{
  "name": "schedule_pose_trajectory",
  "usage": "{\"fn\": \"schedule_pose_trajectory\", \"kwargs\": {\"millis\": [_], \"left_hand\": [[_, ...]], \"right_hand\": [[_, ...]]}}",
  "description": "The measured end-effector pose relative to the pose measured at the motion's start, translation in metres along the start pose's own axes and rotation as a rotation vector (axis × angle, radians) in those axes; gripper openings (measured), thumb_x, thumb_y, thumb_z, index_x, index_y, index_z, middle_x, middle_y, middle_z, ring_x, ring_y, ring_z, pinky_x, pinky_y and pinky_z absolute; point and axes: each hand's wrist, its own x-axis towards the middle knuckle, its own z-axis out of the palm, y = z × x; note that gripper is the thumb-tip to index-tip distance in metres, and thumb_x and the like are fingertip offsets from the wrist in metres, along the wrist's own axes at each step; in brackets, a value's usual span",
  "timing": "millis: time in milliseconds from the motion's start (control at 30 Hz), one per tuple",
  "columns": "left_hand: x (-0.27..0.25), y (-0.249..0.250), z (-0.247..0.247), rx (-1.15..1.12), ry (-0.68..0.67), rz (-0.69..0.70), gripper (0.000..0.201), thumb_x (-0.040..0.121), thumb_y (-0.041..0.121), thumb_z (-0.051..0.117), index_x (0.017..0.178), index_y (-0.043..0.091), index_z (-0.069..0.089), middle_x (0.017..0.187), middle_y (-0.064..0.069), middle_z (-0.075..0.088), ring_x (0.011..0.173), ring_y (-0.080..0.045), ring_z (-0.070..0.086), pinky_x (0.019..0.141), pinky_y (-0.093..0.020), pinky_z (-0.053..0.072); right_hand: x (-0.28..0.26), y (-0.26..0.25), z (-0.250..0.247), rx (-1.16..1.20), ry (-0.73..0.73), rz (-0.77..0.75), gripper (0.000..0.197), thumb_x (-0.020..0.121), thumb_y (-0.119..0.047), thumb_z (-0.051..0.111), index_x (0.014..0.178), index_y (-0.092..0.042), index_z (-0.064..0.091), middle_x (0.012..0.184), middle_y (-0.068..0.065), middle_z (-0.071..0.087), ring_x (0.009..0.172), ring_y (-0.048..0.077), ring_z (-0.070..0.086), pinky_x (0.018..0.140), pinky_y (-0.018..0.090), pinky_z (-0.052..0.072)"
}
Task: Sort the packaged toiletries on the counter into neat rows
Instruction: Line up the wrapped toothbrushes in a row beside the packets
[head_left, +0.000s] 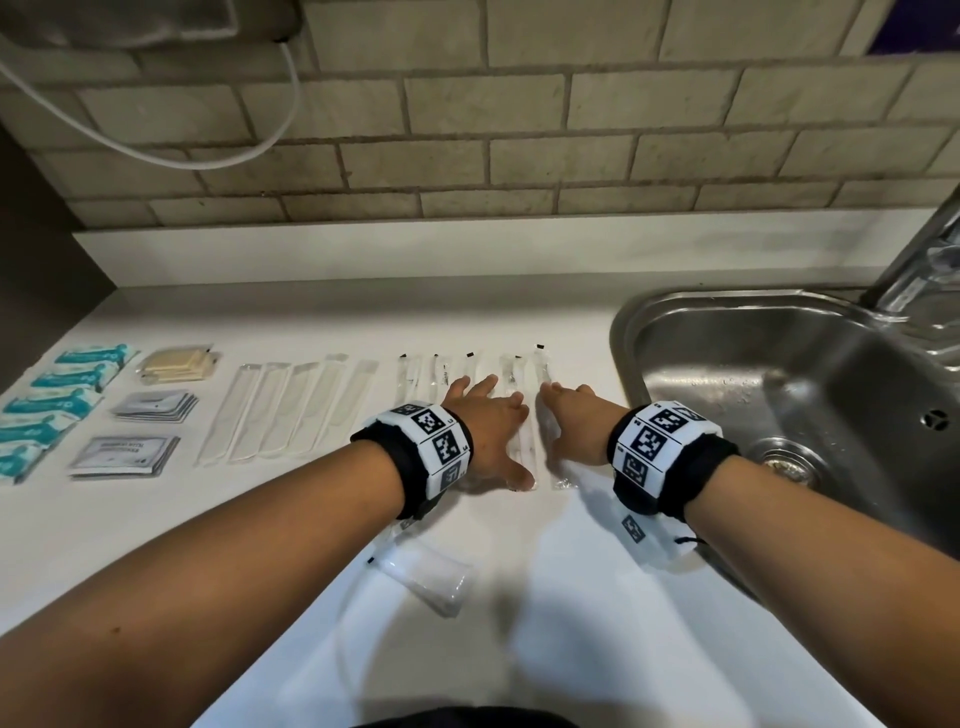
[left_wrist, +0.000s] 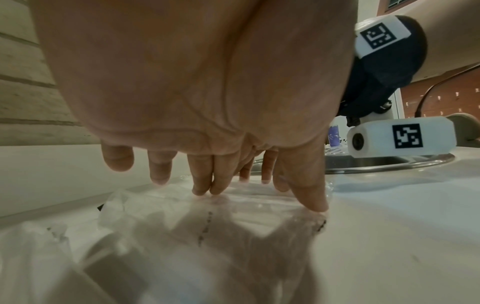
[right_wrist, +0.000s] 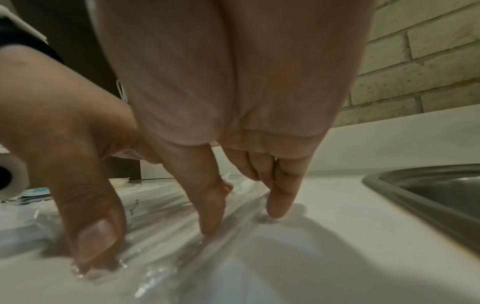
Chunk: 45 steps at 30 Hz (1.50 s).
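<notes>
Several long clear-wrapped packets (head_left: 441, 371) lie side by side at mid-counter. My left hand (head_left: 493, 421) lies flat over the right part of this row, straight fingers spread, thumb pressing a packet's near end (head_left: 521, 454). My right hand (head_left: 563, 415) is flat beside it, fingertips touching the rightmost clear packet (head_left: 541, 364). In the left wrist view the left hand's fingertips (left_wrist: 202, 188) press crinkled clear wrap (left_wrist: 233, 226). The right wrist view has the right hand's fingers (right_wrist: 211, 214) on shiny wrap (right_wrist: 166, 242), with the left thumb (right_wrist: 96, 228) close by.
Teal packets (head_left: 62, 395), beige packets (head_left: 176, 364), two stacks of grey sachets (head_left: 153, 406) and a row of long white packets (head_left: 291, 410) lie to the left. A loose clear packet (head_left: 431, 574) lies near the front. A steel sink (head_left: 675, 322) and tap (head_left: 914, 270) are at the right.
</notes>
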Motion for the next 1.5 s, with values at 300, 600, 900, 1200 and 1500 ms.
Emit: {"fn": "schedule_pose_trajectory", "kwargs": {"millis": [300,600,900,1200,1500], "left_hand": [[-0.001,-0.002,0.0,0.012,-0.008,-0.015,0.096,0.077,0.072,0.056,0.151,0.018,0.028,0.163,0.003,0.011,0.15,-0.028,-0.002,0.117,-0.054,-0.001],[-0.002,-0.002,0.001,-0.006,-0.009,-0.017,0.096,0.077,0.072,0.056,0.151,0.018,0.028,0.163,0.003,0.011,0.15,-0.028,-0.001,0.116,-0.053,-0.002],[-0.006,-0.011,-0.002,-0.106,0.046,-0.009,0.088,0.077,0.071,0.055,0.147,0.021,0.035,0.162,0.004,0.018,0.15,-0.025,0.005,0.116,-0.051,0.0],[-0.064,-0.123,-0.013,-0.387,0.382,-0.238,0.025,0.094,0.028,0.056,0.118,0.03,0.064,0.133,0.005,0.059,0.123,-0.019,0.052,0.108,-0.039,0.037],[-0.089,-0.198,0.039,-0.015,0.079,-0.231,0.027,0.088,0.041,0.057,0.111,0.026,0.058,0.148,0.01,0.043,0.148,-0.028,0.014,0.116,-0.049,0.007]], "right_hand": [[-0.001,0.002,0.001,0.011,0.01,-0.017,0.061,0.077,-0.017,0.076,0.126,-0.007,0.041,0.127,0.008,0.048,0.12,0.028,0.041,0.088,0.038,0.043],[0.0,0.001,0.0,0.02,0.003,-0.025,0.063,0.071,-0.018,0.079,0.121,-0.007,0.043,0.121,0.007,0.05,0.115,0.028,0.047,0.09,0.042,0.049],[0.003,-0.002,-0.002,-0.001,-0.015,0.021,0.069,0.075,-0.024,0.073,0.134,-0.009,0.039,0.133,0.008,0.044,0.119,0.029,0.049,0.096,0.043,0.048],[0.01,-0.084,-0.021,-0.03,0.193,-0.23,0.052,0.093,-0.033,0.05,0.142,-0.02,0.041,0.141,0.007,0.05,0.128,0.029,0.043,0.103,0.04,0.038],[0.058,-0.194,0.006,-0.242,0.079,-0.292,0.053,0.087,-0.06,0.049,0.117,-0.019,0.061,0.124,0.002,0.06,0.123,0.026,0.045,0.107,0.044,0.03]]}}
